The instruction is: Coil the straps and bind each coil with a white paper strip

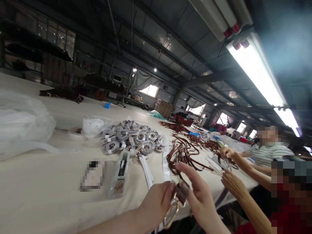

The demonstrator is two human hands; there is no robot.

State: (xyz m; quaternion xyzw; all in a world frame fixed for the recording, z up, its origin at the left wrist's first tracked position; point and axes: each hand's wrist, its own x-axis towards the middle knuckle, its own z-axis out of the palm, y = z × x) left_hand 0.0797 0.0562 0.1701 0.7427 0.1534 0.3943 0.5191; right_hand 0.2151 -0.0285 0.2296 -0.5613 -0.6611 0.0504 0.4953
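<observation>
I have both bare hands at the near edge of a long tabletop (60,201) covered in cream material, right of centre. In my left hand (156,201), the grip is closed, thumb and fingers pinching a flat brown strap end (182,192) with a shiny surface. From it hangs a gold-coloured metal clasp (170,216), an elongated loop, between my hands. My right hand (203,200) is against the other side of the strap end, its index finger extended upward; I cannot tell whether its grip is clamped on the strap.

Just beyond my hands lies a loose tangle of thin brown straps (186,152). Left of it is a heap of coiled grey straps (138,138), some wrapped with white bands. Nearer, white strips (146,172) lie beside a clear plastic box (119,182). Left of the box is a pixelated object I cannot make out. At far left is a cloudy, translucent plastic bag (21,126).

On the right, a co-worker's hand (232,183) reaches in over the tabletop, near thin pale strips; beyond it sits a person in a striped shirt (270,151).
</observation>
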